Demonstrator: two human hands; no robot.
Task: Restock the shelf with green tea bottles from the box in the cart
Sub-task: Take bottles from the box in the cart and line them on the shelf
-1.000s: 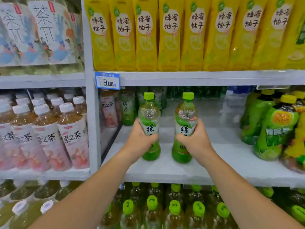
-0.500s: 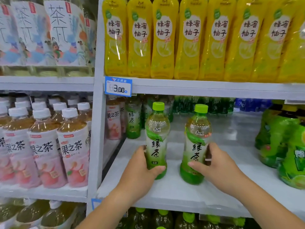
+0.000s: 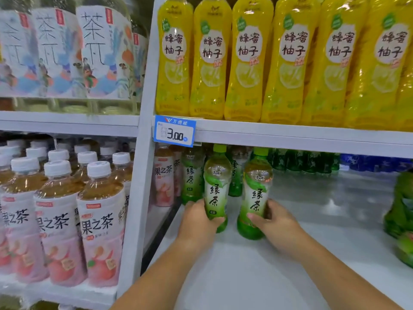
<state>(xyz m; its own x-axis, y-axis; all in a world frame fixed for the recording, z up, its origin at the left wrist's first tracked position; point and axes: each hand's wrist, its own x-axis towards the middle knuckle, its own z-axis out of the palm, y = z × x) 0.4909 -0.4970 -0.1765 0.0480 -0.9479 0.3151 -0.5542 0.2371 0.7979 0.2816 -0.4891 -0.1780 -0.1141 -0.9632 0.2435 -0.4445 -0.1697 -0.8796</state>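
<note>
Two green tea bottles with green caps stand upright on the white middle shelf (image 3: 301,253). My left hand (image 3: 197,222) wraps the lower part of the left green tea bottle (image 3: 216,189). My right hand (image 3: 276,222) grips the base of the right green tea bottle (image 3: 257,191). Both bottles sit well inside the shelf bay, just in front of two more green tea bottles (image 3: 191,175) at the back left. The box and the cart are out of view.
Yellow honey-pomelo bottles (image 3: 245,59) fill the shelf above, over a blue 3.00 price tag (image 3: 174,130). Peach tea bottles (image 3: 60,220) crowd the left bay beyond the white upright (image 3: 136,220). Green bottles (image 3: 400,211) lean at the right edge. Bare shelf lies between.
Both hands have pushed the two bottles deeper into the shelf bay, toward the back left. My view has moved closer and to the right.
</note>
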